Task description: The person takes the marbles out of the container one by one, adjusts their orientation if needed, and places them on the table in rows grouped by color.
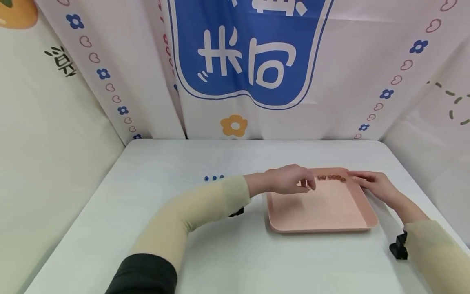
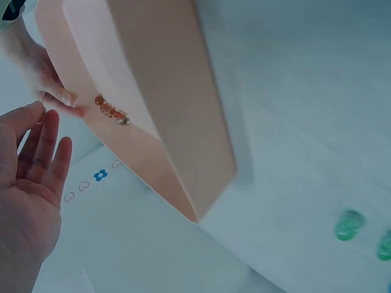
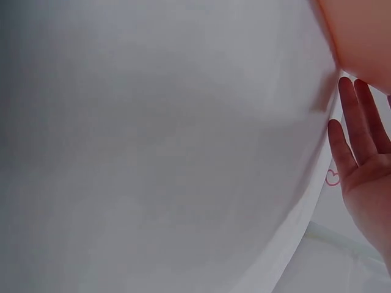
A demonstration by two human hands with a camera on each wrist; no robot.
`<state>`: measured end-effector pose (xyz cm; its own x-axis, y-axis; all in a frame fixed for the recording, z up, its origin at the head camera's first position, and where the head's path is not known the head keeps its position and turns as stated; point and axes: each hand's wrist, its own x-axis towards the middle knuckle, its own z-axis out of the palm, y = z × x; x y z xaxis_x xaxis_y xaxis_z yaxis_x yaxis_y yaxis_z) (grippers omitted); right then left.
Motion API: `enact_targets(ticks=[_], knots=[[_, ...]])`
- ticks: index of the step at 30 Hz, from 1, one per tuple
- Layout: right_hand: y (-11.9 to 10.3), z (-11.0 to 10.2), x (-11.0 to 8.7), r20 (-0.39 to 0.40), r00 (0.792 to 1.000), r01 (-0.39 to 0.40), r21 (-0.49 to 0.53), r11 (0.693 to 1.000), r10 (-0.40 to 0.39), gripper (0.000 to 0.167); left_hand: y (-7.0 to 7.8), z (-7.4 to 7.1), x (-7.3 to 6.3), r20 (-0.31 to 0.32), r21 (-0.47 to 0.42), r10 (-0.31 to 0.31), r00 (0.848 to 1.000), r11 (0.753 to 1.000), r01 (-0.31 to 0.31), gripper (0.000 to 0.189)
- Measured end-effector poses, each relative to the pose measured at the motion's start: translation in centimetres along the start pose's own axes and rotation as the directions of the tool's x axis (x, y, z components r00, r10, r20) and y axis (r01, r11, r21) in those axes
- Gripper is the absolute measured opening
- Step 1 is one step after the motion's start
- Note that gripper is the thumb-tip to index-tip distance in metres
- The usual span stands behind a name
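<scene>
A pink rectangular tray (image 1: pixel 327 212) lies on the right half of the table. Several amber beads (image 1: pixel 332 177) form a row along its far side, inside. My left hand (image 1: pixel 290 179) hovers over the tray's far left part, just left of this row, its fingers bent. In the left wrist view, thumb and finger come together at the tips; whether a bead sits between them is hidden. At the far right corner, my right hand (image 1: pixel 376 185) touches the tray rim. The right wrist view shows its fingers (image 3: pixel 357 116) straight against the tray's outer side.
Three blue beads (image 1: pixel 214 178) sit in a line on the white table (image 1: pixel 293 261), left of the tray. Green beads (image 2: pixel 349 226) appear in the left wrist view; my left sleeve (image 1: pixel 205 200) covers that area from above. A printed cloth (image 1: pixel 235 106) hangs behind the table.
</scene>
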<state>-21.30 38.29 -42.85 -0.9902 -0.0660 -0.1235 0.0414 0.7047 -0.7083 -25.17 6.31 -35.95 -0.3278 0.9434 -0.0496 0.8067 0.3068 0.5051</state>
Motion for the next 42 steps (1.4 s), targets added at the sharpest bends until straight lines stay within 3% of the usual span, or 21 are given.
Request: enact_targets(ticks=[3,9,13,19,26,37,42], knots=[[0.0,0.1,0.0,0.01,1.0,-0.007,0.02,1.0,0.007,0.062,-0.4,0.0,-1.7,-0.046,-0.002,0.002,0.999,1.0,-0.002,0.018],[0.0,0.2,-0.1,0.008,1.0,0.0,0.018,1.0,-0.001,0.061,-0.1,-0.2,-5.2,-0.118,-0.091,-0.06,0.991,0.995,0.049,0.018],[0.1,0.1,0.0,0.005,1.0,0.004,0.009,1.0,-0.004,0.061,0.3,-0.2,-7.9,-0.167,-0.152,-0.118,0.979,0.984,0.093,0.018],[0.1,0.1,0.0,0.005,1.0,0.011,0.013,1.0,-0.011,0.061,0.6,0.5,-12.0,-0.24,-0.205,-0.141,0.961,0.975,0.092,0.017],[0.0,0.2,-0.1,0.003,1.0,0.011,0.01,1.0,-0.011,0.061,-0.2,0.9,-15.8,-0.33,-0.205,-0.181,0.926,0.972,0.117,0.018],[0.2,0.1,-0.2,0.023,1.0,-0.016,0.01,1.0,0.016,0.064,-2.3,0.9,-21.0,-0.439,-0.202,-0.172,0.882,0.975,0.09,0.02],[0.0,0.3,-0.1,0.02,1.0,-0.008,0.016,1.0,0.008,0.064,-3.3,0.7,-23.3,-0.466,-0.214,-0.231,0.854,0.966,0.144,0.021]])
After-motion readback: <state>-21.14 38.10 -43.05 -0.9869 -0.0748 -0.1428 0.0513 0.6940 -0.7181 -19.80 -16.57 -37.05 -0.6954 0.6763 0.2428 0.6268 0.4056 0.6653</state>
